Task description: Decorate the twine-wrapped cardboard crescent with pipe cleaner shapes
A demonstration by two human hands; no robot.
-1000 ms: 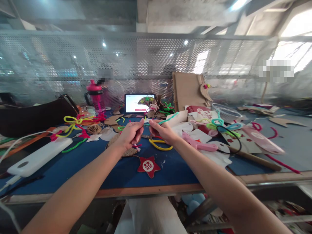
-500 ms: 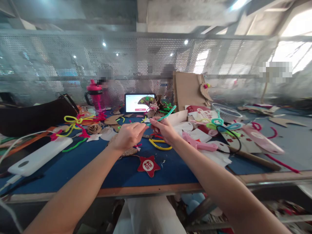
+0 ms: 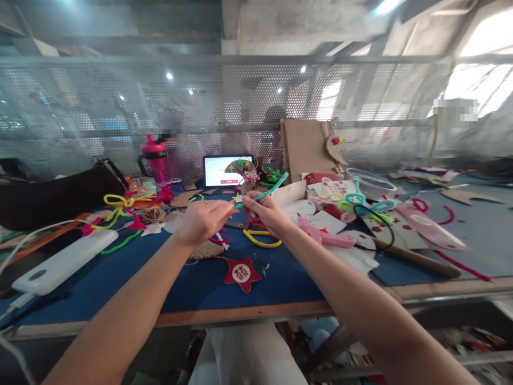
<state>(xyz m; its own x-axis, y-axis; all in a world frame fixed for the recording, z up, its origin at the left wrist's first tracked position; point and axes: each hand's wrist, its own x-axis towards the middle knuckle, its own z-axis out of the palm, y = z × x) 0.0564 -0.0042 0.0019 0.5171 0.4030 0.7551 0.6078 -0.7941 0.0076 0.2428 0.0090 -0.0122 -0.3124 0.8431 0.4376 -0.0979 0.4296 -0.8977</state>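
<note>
A teal pipe cleaner (image 3: 276,185) slants up to the right above the table, its free end bent upward. My right hand (image 3: 264,213) is closed on it, pinching it between thumb and fingers. My left hand (image 3: 205,219) meets its lower end with fingertips pressed together around it; part of that end is hidden by the fingers. Under the hands lie a yellow pipe cleaner loop (image 3: 262,239) and a brown, rough-textured piece (image 3: 207,250). Nearer the table edge is a red cardboard star (image 3: 242,274) with a white round label, joined to a string.
On the right lie a pink glue gun (image 3: 326,234), a cardboard tube (image 3: 419,259) and papers. A white power bank-like block (image 3: 66,262) with a cable is on the left. Behind stand a pink bottle (image 3: 155,160), a lit tablet (image 3: 224,170) and cardboard sheets (image 3: 305,147).
My left hand has turned a little, its fingers now straighter along the pipe cleaner. My right hand keeps its pinch. The whole view has shifted slightly.
</note>
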